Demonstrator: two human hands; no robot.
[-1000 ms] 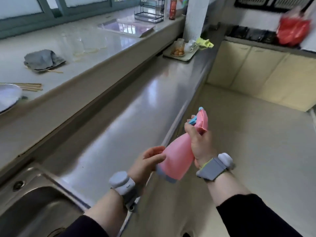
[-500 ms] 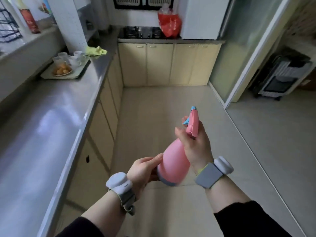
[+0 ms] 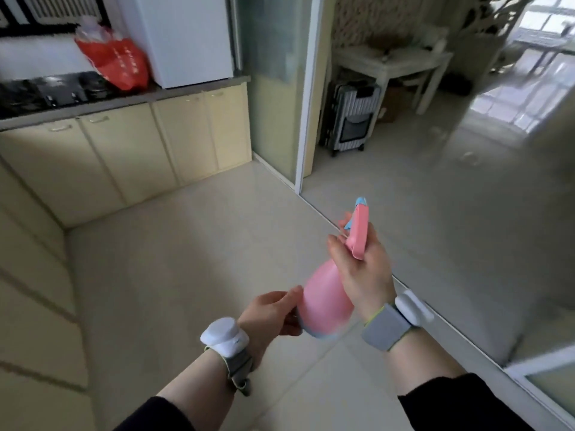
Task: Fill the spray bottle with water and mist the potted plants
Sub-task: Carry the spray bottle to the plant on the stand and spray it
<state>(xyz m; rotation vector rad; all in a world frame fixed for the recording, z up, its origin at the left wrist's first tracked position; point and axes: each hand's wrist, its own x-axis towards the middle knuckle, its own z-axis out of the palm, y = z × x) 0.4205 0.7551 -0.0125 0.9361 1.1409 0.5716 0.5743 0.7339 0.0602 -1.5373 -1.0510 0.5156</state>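
Note:
A pink spray bottle [image 3: 325, 303] with a pink head and a blue nozzle tip is held in the air in front of me, tilted with its nozzle pointing away toward the doorway. My right hand [image 3: 362, 269] grips its neck and trigger head. My left hand [image 3: 270, 312] cups the bottle's base with thumb and fingers. Whether there is water inside cannot be seen through the opaque pink body. No potted plants are in view.
Cream cabinets [image 3: 130, 150] run along the left and back under a dark counter with a stove [image 3: 53, 88], a red bag [image 3: 116, 62] and a white appliance [image 3: 189, 38]. A white-framed doorway [image 3: 306, 98] opens to a room with a suitcase [image 3: 351, 122] and white table [image 3: 392, 62].
My view has swung right, from the counter and sink to the kitchen floor and the doorway. Both hands keep the same hold on the bottle.

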